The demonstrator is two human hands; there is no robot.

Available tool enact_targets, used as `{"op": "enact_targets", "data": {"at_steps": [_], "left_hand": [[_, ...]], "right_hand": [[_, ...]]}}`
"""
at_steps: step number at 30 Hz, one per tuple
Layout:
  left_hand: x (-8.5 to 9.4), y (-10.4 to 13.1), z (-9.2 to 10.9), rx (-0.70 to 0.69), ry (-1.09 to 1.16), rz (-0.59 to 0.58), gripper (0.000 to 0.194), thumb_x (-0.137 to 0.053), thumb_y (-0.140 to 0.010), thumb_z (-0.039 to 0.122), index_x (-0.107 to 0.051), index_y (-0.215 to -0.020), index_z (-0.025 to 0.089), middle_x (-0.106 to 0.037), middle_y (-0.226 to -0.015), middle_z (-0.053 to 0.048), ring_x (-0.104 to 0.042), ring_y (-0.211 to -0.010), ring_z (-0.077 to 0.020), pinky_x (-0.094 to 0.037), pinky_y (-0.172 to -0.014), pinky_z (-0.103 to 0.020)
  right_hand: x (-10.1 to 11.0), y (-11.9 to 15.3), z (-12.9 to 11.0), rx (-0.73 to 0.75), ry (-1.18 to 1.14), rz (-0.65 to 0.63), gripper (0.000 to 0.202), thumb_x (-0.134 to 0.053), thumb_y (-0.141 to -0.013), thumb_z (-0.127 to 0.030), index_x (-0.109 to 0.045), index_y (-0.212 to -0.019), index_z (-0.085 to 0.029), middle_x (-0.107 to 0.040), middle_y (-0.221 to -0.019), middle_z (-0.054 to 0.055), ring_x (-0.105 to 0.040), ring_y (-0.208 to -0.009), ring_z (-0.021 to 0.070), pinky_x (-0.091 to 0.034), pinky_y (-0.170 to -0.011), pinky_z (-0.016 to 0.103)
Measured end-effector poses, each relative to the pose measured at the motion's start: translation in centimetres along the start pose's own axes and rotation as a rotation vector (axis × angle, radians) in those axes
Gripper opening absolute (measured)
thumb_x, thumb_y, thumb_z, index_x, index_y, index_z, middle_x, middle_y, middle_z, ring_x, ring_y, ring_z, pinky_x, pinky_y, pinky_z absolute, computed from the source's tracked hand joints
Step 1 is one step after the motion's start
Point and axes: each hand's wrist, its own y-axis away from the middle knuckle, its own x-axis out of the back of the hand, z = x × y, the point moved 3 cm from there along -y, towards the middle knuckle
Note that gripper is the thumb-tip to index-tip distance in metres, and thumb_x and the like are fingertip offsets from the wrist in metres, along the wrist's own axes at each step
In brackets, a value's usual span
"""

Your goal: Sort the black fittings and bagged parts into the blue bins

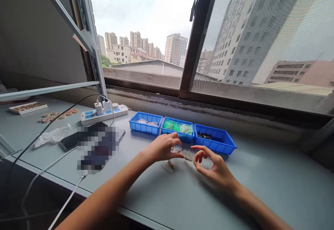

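My left hand (167,147) holds a small clear plastic packet (176,149) between thumb and fingers, above the grey table. Just to its right, my right hand (208,161) has its thumb and index finger at the end of a thin, small piece (188,159), blurred and partly see-through. Whether this piece and the packet are joined cannot be made out. Another small clear packet (169,166) lies on the table below my left hand. Behind the hands stand a blue bin with green and clear packets (192,138) and a blue bin with black parts (227,149).
A third blue bin (144,128) holds pale packets. Further left are a white power strip (104,114), a dark phone (68,143), cables, crumpled plastic (53,136) and small round pieces (53,116). A window rises behind the table (273,181).
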Motion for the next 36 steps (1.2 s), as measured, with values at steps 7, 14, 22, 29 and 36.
{"op": "enact_targets", "data": {"at_steps": [7,14,22,29,36], "left_hand": [[-0.3,-0.1,0.8,-0.078,0.037,0.055,0.017,-0.066,-0.076,0.036,-0.069,-0.079,0.020,-0.061,-0.090,-0.002,-0.059,-0.071,-0.0129,-0.044,-0.063,-0.024],[-0.8,0.0,1.1,-0.067,0.071,0.071,0.018,-0.068,-0.074,0.035,-0.068,-0.078,0.018,-0.061,-0.090,-0.003,-0.059,-0.069,-0.0124,-0.044,-0.061,-0.023],[-1.1,-0.2,1.4,-0.009,0.346,0.269,0.015,-0.068,-0.074,0.026,-0.061,-0.066,0.016,-0.060,-0.090,-0.003,-0.058,-0.072,-0.0101,-0.047,-0.064,-0.021],[-1.1,0.0,2.1,-0.081,0.235,0.451,0.011,-0.058,-0.082,0.025,-0.063,-0.076,0.017,-0.056,-0.096,-0.004,-0.057,-0.071,-0.0091,-0.050,-0.065,-0.023],[-0.3,0.6,3.1,-0.266,0.045,0.730,0.017,-0.052,-0.087,0.032,-0.063,-0.082,0.019,-0.054,-0.097,-0.005,-0.055,-0.068,-0.0081,-0.050,-0.059,-0.021]], "right_hand": [[0.3,-0.1,-0.7,-0.045,-0.192,0.099,0.025,-0.057,-0.069,-0.025,-0.058,-0.094,-0.023,-0.062,-0.066,-0.002,-0.061,-0.065,0.0164,-0.051,-0.069,0.032],[-0.2,-0.1,0.4,-0.102,-0.337,0.083,0.024,-0.060,-0.069,-0.027,-0.059,-0.092,-0.021,-0.063,-0.065,-0.001,-0.062,-0.059,0.0150,-0.052,-0.058,0.029],[0.1,0.0,-0.4,-0.053,-0.285,0.159,0.032,-0.063,-0.072,-0.032,-0.064,-0.102,-0.021,-0.071,-0.088,0.006,-0.066,-0.076,0.0195,-0.053,-0.055,0.027],[1.7,0.3,-1.6,0.201,-0.015,0.334,0.014,-0.058,-0.081,-0.030,-0.068,-0.074,-0.024,-0.072,-0.082,0.004,-0.066,-0.072,0.0187,-0.053,-0.056,0.030],[2.4,1.0,-3.3,0.656,0.256,0.445,0.019,-0.061,-0.079,-0.010,-0.069,-0.074,-0.026,-0.069,-0.101,0.005,-0.063,-0.072,0.0143,-0.053,-0.057,0.026]]}}
